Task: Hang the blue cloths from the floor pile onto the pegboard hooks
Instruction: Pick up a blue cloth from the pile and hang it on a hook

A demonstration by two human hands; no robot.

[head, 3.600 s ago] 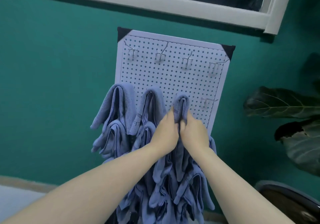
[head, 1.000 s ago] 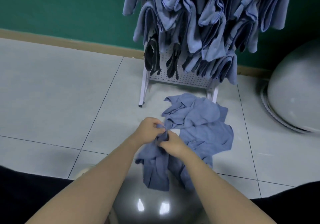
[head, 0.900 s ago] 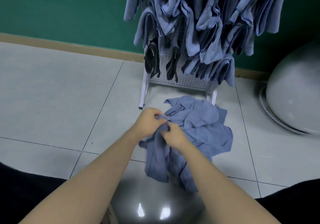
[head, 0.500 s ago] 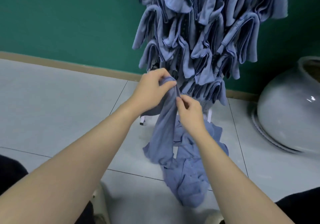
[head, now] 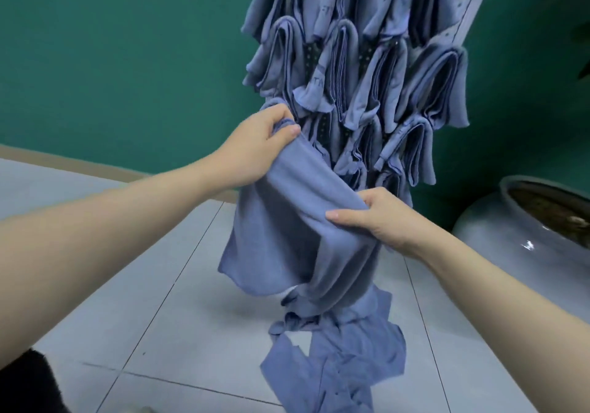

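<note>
Leftmost, against the teal wall (head: 127, 61), left hand (head: 255, 147) raised in front of the loaded pegboard (head: 459, 19), fingers curled over the upper corner of a blue cloth (head: 297, 230), thumb pressed against the fabric from the near side, so the corner bunched between thumb and fingers. From that pinch, cloth sloping down and rightward as a slack band, then hanging in a broad sheet below both hands, lower edge loose above the tiled floor (head: 159, 316). Further right and lower, right hand (head: 376, 217) gripping the same cloth along its top edge, thumb laid flat on the near face, fingers tucked behind the fold, fabric gathered into creases beneath the palm. Directly under the held cloth, floor pile (head: 338, 361) of more blue cloths, crumpled on the tiles, apparently touching the hanging tail, though hard to tell where one ends and the other starts. Behind both hands, hung cloths (head: 376, 86) draped in folded loops over the pegboard in overlapping rows, hooks themselves hidden. Far right, grey glazed pot (head: 523, 240) standing on the floor near the board.
</note>
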